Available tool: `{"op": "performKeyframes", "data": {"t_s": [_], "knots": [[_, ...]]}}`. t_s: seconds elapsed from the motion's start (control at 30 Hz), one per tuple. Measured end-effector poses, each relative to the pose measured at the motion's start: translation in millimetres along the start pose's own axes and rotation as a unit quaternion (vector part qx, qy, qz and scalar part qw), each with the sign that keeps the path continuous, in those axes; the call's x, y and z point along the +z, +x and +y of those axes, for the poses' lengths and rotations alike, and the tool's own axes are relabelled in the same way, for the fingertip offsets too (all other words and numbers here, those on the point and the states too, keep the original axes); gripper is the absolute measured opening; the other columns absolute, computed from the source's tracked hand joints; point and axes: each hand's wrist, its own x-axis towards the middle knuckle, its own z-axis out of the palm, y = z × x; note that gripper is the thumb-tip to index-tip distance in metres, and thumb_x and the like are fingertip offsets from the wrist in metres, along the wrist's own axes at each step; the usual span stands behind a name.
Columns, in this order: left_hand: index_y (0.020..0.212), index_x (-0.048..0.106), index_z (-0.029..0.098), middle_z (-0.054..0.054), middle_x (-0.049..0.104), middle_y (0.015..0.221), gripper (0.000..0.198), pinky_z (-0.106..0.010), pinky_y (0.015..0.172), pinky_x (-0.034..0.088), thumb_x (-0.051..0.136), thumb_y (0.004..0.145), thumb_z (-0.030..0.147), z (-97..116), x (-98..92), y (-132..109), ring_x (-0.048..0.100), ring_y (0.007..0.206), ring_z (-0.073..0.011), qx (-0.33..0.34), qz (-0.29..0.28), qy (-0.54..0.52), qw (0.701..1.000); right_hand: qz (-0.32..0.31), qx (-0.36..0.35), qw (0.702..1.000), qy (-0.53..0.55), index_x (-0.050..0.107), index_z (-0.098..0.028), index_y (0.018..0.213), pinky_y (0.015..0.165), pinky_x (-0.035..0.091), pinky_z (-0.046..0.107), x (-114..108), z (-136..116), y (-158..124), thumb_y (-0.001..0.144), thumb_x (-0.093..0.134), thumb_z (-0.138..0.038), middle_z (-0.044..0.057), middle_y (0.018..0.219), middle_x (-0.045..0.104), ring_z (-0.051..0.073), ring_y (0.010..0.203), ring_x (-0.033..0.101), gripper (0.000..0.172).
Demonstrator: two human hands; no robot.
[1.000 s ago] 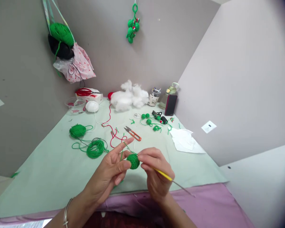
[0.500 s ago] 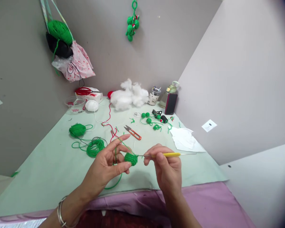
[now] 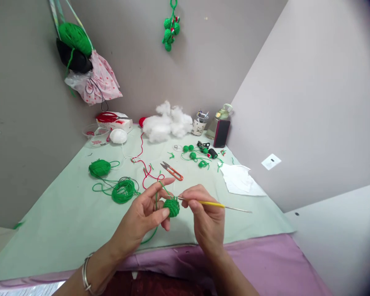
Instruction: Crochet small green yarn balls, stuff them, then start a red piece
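My left hand (image 3: 144, 216) pinches a small green crocheted ball (image 3: 172, 206) between thumb and fingers, with green yarn running over the raised index finger. My right hand (image 3: 203, 213) grips a yellow-handled crochet hook (image 3: 214, 204), its metal tip at the top of the ball. Both hands hover above the near part of the pale green table cover (image 3: 64, 222).
On the table lie a green yarn coil (image 3: 123, 191), a green yarn ball (image 3: 99, 167), red thread, orange snips (image 3: 172, 170), small green crocheted pieces (image 3: 193, 155), white stuffing (image 3: 168, 123), white paper (image 3: 240, 181), a phone (image 3: 221, 134) and a bottle. A bag with yarn hangs on the wall.
My right hand has drawn the hook back in toward the ball after pulling it out to the right. The left hand keeps its hold on the ball.
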Motion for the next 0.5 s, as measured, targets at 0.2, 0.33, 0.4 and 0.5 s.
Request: {"op": "performKeyframes", "data": {"t_s": [0.2,0.33,0.4,0.5], "knots": [[0.135,0.067,0.034,0.001,0.051,0.1,0.051,-0.021,0.059,0.049,0.076,0.085,0.03,0.2,5.4,-1.2,0.056,0.062,-0.0048,0.0,0.031,-0.041,0.999,0.043,-0.047,0.997,-0.035,0.08,-0.03,0.097,0.077,0.05,0.031,8.0,6.5,-3.1,0.097,0.067,-0.025,0.001,0.085,0.071,0.016,0.084,0.063,0.014],[0.147,0.056,0.036,0.002,0.052,0.093,0.066,-0.02,0.053,0.047,0.076,0.084,0.027,4.8,1.1,-2.4,0.055,0.061,-0.0069,-0.006,0.011,-0.054,0.998,-0.03,0.012,0.998,0.058,0.079,-0.028,0.097,0.069,0.049,0.031,2.4,4.2,1.2,0.099,0.064,-0.031,0.001,0.083,0.067,0.015,0.074,0.061,0.015],[0.153,0.048,0.038,0.003,0.053,0.09,0.074,-0.02,0.053,0.047,0.075,0.085,0.026,5.7,-2.1,-2.5,0.055,0.06,-0.0073,-0.003,-0.001,-0.052,0.999,-0.08,0.027,0.996,0.041,0.078,-0.026,0.1,0.069,0.051,0.032,-1.7,-0.4,2.4,0.099,0.064,-0.032,0.003,0.086,0.066,0.016,0.076,0.062,0.015],[0.157,0.041,0.038,0.003,0.055,0.09,0.079,-0.021,0.056,0.048,0.074,0.087,0.025,3.1,-1.4,-2.3,0.055,0.061,-0.0074,0.004,0.017,-0.022,1.0,-0.1,-0.019,0.99,-0.093,0.078,-0.03,0.111,0.073,0.054,0.034,-4.2,-4.0,-2.0,0.098,0.063,-0.021,0.006,0.095,0.069,0.019,0.085,0.066,0.021]]}}
